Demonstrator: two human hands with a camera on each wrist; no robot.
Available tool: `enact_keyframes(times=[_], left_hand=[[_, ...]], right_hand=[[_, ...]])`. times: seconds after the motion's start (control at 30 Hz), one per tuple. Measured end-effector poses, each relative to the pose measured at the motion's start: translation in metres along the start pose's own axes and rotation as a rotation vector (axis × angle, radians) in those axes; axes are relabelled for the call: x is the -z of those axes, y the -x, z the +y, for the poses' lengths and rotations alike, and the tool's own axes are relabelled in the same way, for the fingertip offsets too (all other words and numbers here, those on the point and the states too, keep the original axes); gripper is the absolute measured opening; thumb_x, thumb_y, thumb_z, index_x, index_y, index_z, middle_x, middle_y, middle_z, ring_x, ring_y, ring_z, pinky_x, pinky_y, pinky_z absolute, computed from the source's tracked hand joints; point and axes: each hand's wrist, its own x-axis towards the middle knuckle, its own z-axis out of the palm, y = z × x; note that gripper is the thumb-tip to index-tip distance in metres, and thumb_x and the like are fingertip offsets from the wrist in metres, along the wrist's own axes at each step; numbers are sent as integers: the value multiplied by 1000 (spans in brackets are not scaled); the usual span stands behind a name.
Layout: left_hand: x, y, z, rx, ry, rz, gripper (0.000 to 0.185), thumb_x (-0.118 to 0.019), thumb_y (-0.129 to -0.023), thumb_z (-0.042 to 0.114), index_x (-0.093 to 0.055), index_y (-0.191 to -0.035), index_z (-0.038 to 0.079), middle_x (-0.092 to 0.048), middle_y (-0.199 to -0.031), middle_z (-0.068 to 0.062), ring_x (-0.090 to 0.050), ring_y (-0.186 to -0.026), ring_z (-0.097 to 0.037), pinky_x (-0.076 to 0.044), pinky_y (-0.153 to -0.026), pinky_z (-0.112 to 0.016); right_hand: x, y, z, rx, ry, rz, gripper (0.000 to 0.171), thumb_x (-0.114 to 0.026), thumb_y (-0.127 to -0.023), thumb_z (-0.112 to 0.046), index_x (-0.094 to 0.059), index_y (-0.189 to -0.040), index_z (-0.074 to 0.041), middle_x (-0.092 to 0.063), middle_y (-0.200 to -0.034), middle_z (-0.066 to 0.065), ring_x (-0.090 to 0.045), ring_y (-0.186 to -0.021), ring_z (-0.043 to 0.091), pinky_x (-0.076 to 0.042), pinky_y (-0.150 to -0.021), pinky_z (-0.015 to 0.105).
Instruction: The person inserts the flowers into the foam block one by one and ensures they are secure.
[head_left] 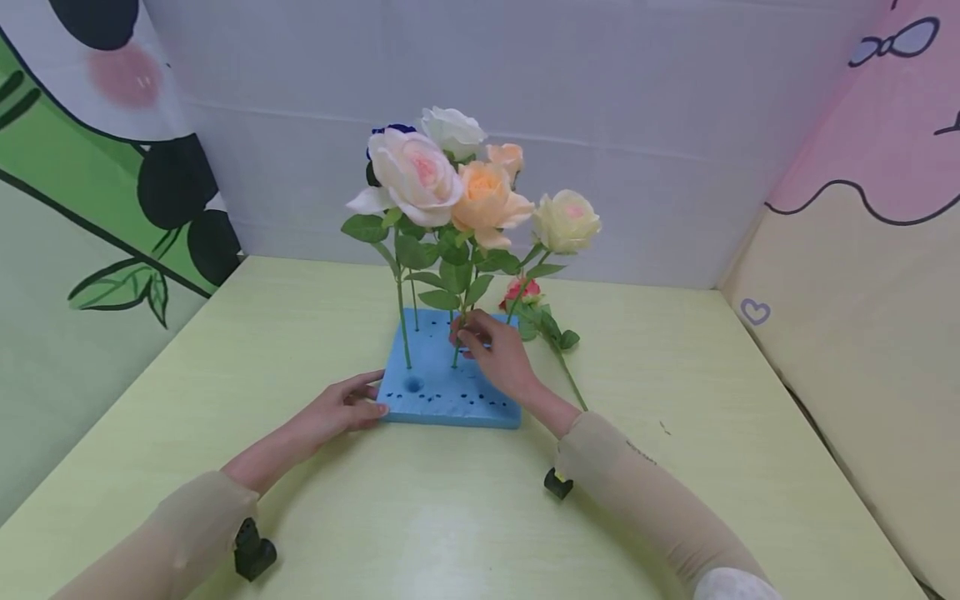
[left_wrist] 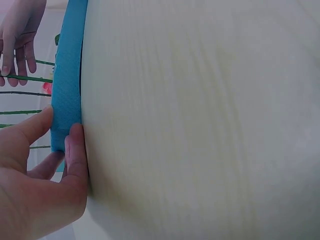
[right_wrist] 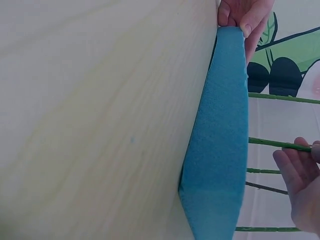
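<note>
A blue foam board (head_left: pixel 450 414) lies on the table with several artificial roses upright in it. My left hand (head_left: pixel 341 410) grips its near left corner, thumb against the top face and fingers at the side, as the left wrist view shows. My right hand (head_left: pixel 501 354) pinches the green stem (right_wrist: pixel 280 143) of a peach rose (head_left: pixel 487 204) low down, its foot meeting the board. Around it stand a pale pink rose (head_left: pixel 420 177), a white rose (head_left: pixel 452 132) and a cream rose (head_left: pixel 567 223). A dark blue flower (head_left: pixel 393 128) is mostly hidden behind the pink one.
A pinkish-red rose (head_left: pixel 527 290) lies on the table (head_left: pixel 675 500) at the board's right, its stem running toward my right forearm. The board has a larger round hole (head_left: pixel 413 384) near its front left and many small holes. A pale cloth wall (head_left: pixel 645 167) stands behind.
</note>
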Motion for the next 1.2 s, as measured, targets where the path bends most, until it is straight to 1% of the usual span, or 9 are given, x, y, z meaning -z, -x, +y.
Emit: enact_keyframes(times=[0.17, 0.27, 0.43, 0.6, 0.7, 0.8, 0.9, 1.0, 1.2], left_hand=[[0, -1, 0, 8, -36, 10, 73, -66, -95, 29, -30, -155, 10, -47, -139, -22, -57, -110, -22, -56, -97, -33], [0, -2, 0, 13, -49, 13, 74, -66, -95, 30, -30, -155, 10, -47, -140, -22, -56, -112, -24, -56, -97, -33], [1, -2, -1, 9, -48, 12, 74, -66, -94, 30, -30, -155, 10, -47, -140, -23, -56, -112, -23, -56, -96, -33], [1, -3, -1, 10, -42, 12, 74, -67, -94, 30, -30, -155, 10, -46, -141, -23, -56, -113, -24, -56, -96, -33], [0, -3, -1, 10, -45, 13, 74, -67, -94, 30, -30, -155, 10, -47, -140, -23, -56, -112, -24, -56, -95, -33], [0, -3, -1, 7, -40, 10, 74, -67, -94, 30, -30, -155, 10, -47, -140, -23, -56, -112, -24, -56, -95, -32], [0, -3, -1, 5, -39, 8, 74, -67, -94, 30, -30, -155, 10, -47, -140, -23, -56, -112, -23, -56, -95, -32], [0, -3, -1, 5, -38, 7, 74, -67, -94, 30, -30, -155, 10, -47, -140, -23, -56, -112, -23, -56, -96, -33], [1, -4, -2, 4, -38, 10, 75, -67, -94, 30, -30, -155, 9, -47, -140, -23, -57, -111, -22, -56, -94, -31]], right_hand=[[1, -1, 3, 5, 11, -5, 12, -54, -101, -10, -65, -104, -7, -73, -98, 14, -74, -91, 27, -63, -78, 38], [1, -1, 3, 17, 20, -10, 12, -54, -101, -11, -65, -104, -9, -73, -98, 12, -74, -90, 25, -63, -76, 33], [2, -1, 3, 24, 40, -15, 12, -53, -101, -10, -65, -105, -8, -74, -98, 11, -74, -91, 25, -62, -75, 28], [3, -1, 2, 14, 41, -25, 14, -53, -101, -10, -65, -109, -6, -74, -100, 14, -74, -92, 26, -62, -75, 29], [4, -1, 3, 14, 39, -37, 19, -54, -101, -10, -64, -117, -6, -74, -104, 17, -74, -94, 26, -63, -76, 31], [7, 0, 3, 18, 63, -43, 27, -55, -101, -11, -62, -127, -7, -73, -111, 18, -73, -98, 26, -62, -79, 34], [11, 3, 4, 4, 98, -37, 33, -56, -100, -14, -60, -133, -10, -71, -119, 15, -71, -106, 24, -61, -87, 35], [15, 5, 5, -10, 115, -24, 35, -58, -100, -16, -59, -134, -12, -70, -122, 11, -68, -112, 23, -58, -93, 35], [23, 10, 7, 29, 101, -28, 38, -60, -99, -17, -57, -137, -17, -66, -129, 7, -64, -120, 22, -56, -98, 33]])
